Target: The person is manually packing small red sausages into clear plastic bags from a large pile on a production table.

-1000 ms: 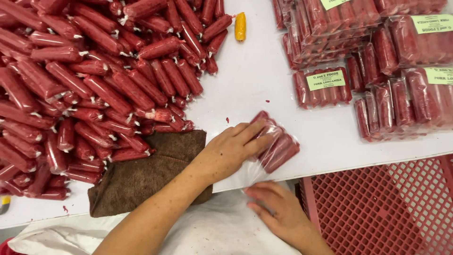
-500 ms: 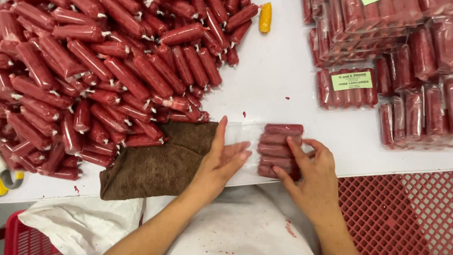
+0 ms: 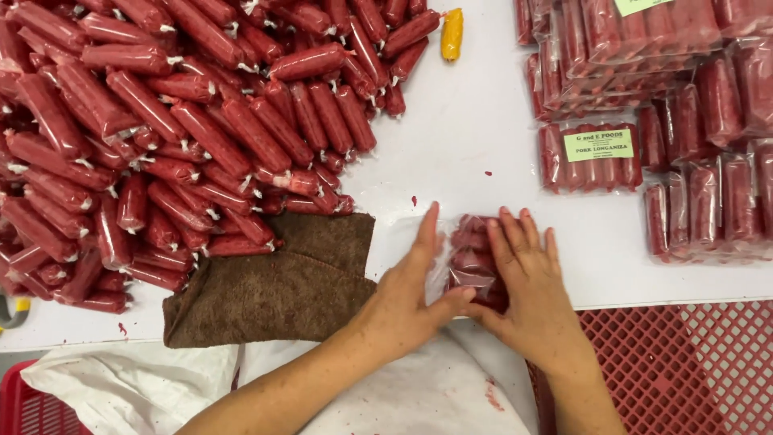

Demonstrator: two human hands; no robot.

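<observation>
Both hands, left hand [image 3: 411,302] and right hand [image 3: 527,294], are pressing flat, grips open, on a clear bag [image 3: 475,259] of red sausages beside the brown towel [image 3: 278,282].

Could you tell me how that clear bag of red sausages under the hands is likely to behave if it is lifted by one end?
The bag of sausages would probably sag, since its thin film looks limp. The glossy plastic may be slippery. The round links, loose inside, could well roll and shift unless both hands support them.

The right hand [image 3: 527,278] is covering much of the bagged sausages [image 3: 475,258]; the pile [image 3: 161,121] is running off the upper left, the packs [image 3: 684,97] off the right edge.
</observation>
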